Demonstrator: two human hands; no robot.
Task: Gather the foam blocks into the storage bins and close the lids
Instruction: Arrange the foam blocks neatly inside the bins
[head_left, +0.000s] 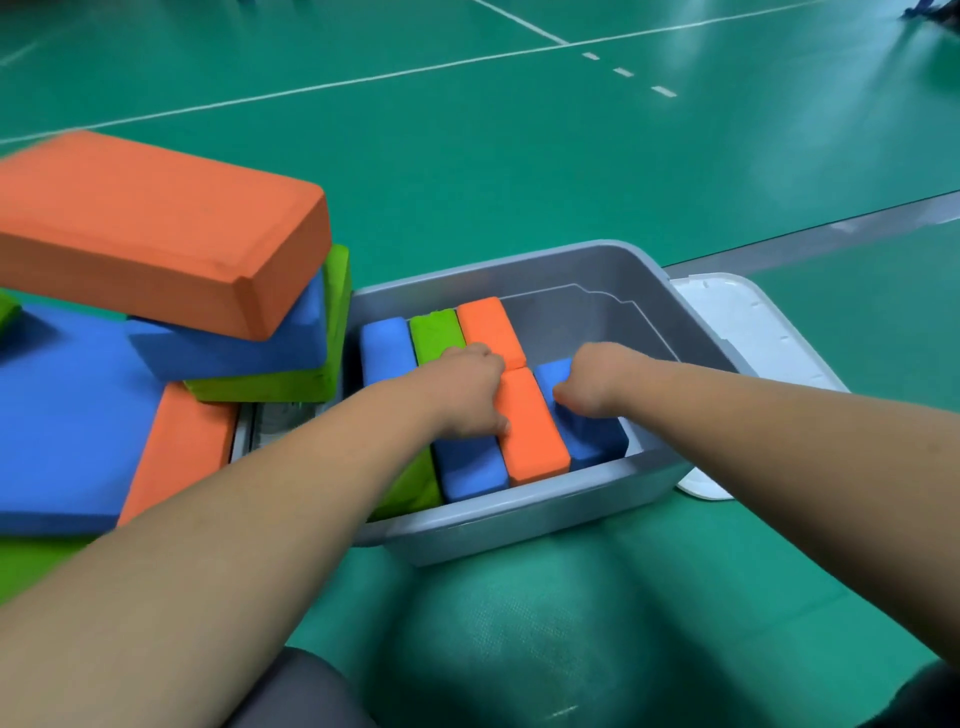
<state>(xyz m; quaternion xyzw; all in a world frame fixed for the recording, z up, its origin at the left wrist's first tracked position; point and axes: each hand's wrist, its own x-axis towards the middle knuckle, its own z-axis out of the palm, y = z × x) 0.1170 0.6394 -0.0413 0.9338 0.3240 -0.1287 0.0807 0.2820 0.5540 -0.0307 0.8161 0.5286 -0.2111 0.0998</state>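
A grey storage bin (524, 525) sits on the green floor and holds several foam blocks standing on edge. In its near row are a green block (410, 493), a blue block (470, 470), an orange block (532, 431) and another blue block (592, 436). Behind them stand a blue block (387, 348), a green block (435, 332) and an orange block (491, 327). My left hand (467, 395) curls its fingers down against the left side of the near orange block. My right hand (592, 384) grips the rightmost blue block. The fingertips of both hands are hidden.
A white lid (753, 332) lies on the floor just right of the bin. Left of the bin is a loose pile: a large orange block (156, 228) on a blue block (234, 348) and a green block (291, 384), with more below. My knees are at the bottom edge.
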